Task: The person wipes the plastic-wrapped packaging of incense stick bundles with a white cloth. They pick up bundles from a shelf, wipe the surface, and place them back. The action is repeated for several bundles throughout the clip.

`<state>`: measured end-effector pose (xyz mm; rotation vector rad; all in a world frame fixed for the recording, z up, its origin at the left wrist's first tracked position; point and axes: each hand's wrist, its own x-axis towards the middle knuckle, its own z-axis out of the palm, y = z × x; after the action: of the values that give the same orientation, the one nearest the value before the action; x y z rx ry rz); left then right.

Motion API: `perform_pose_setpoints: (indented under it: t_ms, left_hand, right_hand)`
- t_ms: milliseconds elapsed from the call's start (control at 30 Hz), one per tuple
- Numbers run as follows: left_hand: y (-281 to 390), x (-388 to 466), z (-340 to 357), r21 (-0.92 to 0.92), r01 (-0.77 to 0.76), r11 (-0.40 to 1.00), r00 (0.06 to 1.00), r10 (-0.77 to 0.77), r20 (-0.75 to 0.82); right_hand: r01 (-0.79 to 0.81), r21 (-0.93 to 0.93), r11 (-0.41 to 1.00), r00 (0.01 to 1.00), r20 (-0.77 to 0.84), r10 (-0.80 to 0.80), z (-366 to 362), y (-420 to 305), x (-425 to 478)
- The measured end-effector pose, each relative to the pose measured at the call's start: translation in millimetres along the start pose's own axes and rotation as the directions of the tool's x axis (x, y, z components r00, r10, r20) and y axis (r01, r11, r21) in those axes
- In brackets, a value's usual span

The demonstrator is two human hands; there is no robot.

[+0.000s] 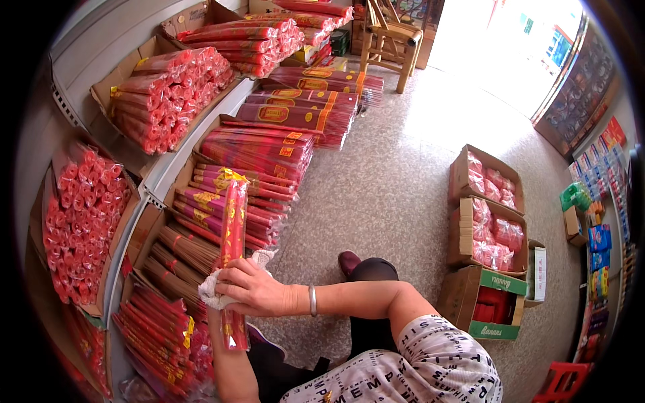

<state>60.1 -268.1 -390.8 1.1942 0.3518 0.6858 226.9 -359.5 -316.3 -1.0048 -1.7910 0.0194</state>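
Note:
My right hand [252, 289], with a metal bangle at its wrist, grips a crumpled white cloth [214, 294] against a long, clear-wrapped package of red sticks with gold markings [234, 216], perhaps candles. The package stands nearly lengthwise in view, its yellow-tipped end farthest from me. My left forearm reaches up from the bottom edge behind the package's near end; the left hand itself is hidden by the package, cloth and right hand. Beyond them, bundles of thin brown incense sticks [174, 269] and red wrapped packages [156, 342] lie on the lower shelf.
At the left, shelving [171, 181] holds cartons of red wrapped bundles [85, 211]. Open cardboard boxes with pink packs [461, 231] stand on the speckled floor [352, 186] at the right. A bamboo chair [390, 38] is near the bright doorway, and a red plastic stool [564, 380] lower right.

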Motion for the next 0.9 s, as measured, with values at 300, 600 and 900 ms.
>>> perform_pose_setpoints:
  t_ms: [300, 600, 900]
  left_hand:
    - [4, 13, -2, 0.199, 0.009, 0.98, 1.0, -0.014, 0.025]
    - [6, 15, -4, 0.245, 0.007, 0.969, 1.0, -0.009, 0.008]
    - [21, 8, 20, 0.089, 0.055, 0.995, 0.992, -0.044, -0.117]
  right_hand:
    - [-0.027, -0.028, 0.999, 1.0, -0.016, 0.027, -3, 4, 2]
    - [0.01, 0.073, 0.997, 0.994, -0.11, -0.002, -10, 5, 6]
    - [0.039, 0.088, 0.995, 0.993, -0.114, -0.029, -6, 2, 6]
